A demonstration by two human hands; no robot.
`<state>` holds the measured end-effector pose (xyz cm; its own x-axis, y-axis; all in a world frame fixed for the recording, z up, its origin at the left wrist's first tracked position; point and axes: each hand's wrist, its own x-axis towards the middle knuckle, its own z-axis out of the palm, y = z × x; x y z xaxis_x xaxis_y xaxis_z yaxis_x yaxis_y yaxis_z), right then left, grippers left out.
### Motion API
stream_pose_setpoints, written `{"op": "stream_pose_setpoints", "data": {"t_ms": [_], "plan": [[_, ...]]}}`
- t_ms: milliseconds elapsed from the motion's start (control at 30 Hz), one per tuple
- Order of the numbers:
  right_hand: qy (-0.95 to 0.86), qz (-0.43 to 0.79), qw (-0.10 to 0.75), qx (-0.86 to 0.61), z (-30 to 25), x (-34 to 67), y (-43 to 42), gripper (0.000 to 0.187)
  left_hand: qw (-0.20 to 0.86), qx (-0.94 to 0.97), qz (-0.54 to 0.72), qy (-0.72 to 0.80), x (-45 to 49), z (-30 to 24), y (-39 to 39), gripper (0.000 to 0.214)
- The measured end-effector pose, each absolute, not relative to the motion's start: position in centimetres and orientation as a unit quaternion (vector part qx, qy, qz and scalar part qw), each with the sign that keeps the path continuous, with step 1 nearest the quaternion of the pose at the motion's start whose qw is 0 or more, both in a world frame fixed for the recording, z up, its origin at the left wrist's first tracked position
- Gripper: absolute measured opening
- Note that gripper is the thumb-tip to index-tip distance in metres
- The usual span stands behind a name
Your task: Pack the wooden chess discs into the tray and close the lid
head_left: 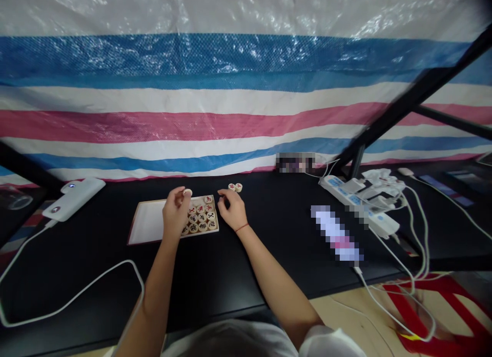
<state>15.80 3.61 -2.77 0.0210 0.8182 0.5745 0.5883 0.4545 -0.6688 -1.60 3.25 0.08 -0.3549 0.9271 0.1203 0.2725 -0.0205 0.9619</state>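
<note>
My left hand is over the left part of a shallow box, pinching a round Chinese chess piece between thumb and fingertips. Several Chinese chess pieces with black and red characters lie in rows in the box; my hand hides some of them. Joined at the box's left is its white-lined open lid. Just right of the box, my right hand rests with thumb and forefinger curved apart, nothing visible between them. Two red-marked chess pieces sit on the table beyond its knuckles.
A white power bank with a cable lies at the left of the black table. To the right are a blurred phone, a white power strip and tangled cables. A striped plastic sheet hangs behind; a black metal frame slants at right.
</note>
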Motion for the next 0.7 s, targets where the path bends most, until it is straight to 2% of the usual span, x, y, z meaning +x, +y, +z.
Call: {"op": "stream_pose_setpoints", "data": {"t_ms": [167,333,533,700], "plan": [[-0.768,0.12,0.405,-0.482,-1.9,15.5,4.0,0.033,0.305,0.49,0.532,0.619,-2.7,0.1,3.4,0.043],[-0.832,0.086,0.216,-0.504,0.1,12.8,4.6,0.028,0.289,0.497,0.532,0.622,-3.1,-0.2,3.5,0.044],[-0.898,0.063,-0.038,-0.434,3.8,10.2,7.0,0.029,0.288,0.501,0.53,0.621,-3.3,-0.4,3.6,0.043],[-0.898,0.076,-0.145,-0.408,5.8,8.8,8.1,0.026,0.284,0.511,0.522,0.621,-3.4,-0.6,3.6,0.041]]}}
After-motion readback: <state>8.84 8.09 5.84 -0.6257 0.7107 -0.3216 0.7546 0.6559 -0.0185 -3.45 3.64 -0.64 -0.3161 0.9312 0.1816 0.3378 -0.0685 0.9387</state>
